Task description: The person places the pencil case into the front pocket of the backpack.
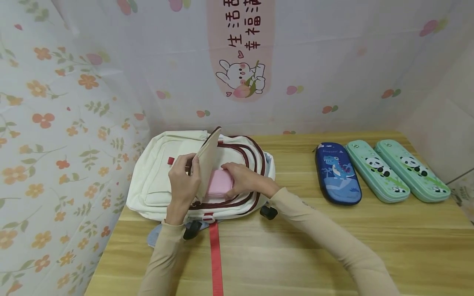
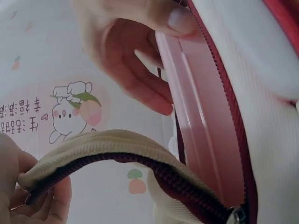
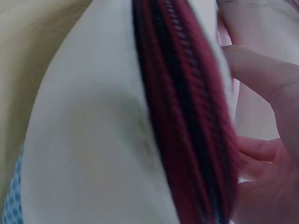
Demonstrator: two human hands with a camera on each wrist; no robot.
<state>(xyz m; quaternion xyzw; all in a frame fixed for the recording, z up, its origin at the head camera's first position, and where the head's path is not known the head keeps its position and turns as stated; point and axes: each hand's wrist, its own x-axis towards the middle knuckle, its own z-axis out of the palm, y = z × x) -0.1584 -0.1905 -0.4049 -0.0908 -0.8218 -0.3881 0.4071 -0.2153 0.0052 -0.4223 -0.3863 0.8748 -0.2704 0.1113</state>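
Observation:
A white backpack with dark red zips (image 1: pixel 155 164) lies flat on the table. My left hand (image 1: pixel 185 176) pinches the edge of its front pocket flap (image 1: pixel 208 164) and holds it raised. In the left wrist view the flap (image 2: pixel 112 144) arches away from the pocket's zip. Inside the opened pocket sits a smooth pink box (image 1: pixel 219 183), partly behind the flap. My right hand (image 1: pixel 242 179) grips the box's right end, thumb at the near side and fingers at the far side. Beside the backpack's zips in the right wrist view, the same hand (image 3: pixel 266 121) is partly hidden.
On the wooden table (image 1: pixel 296 255), right of the backpack, lie a blue dinosaur pencil case (image 1: pixel 338 174) and two green panda pencil cases (image 1: pixel 377 170). A red strap (image 1: pixel 216 259) runs from the backpack toward the near edge. Printed cloth (image 1: pixel 314 61) hangs behind.

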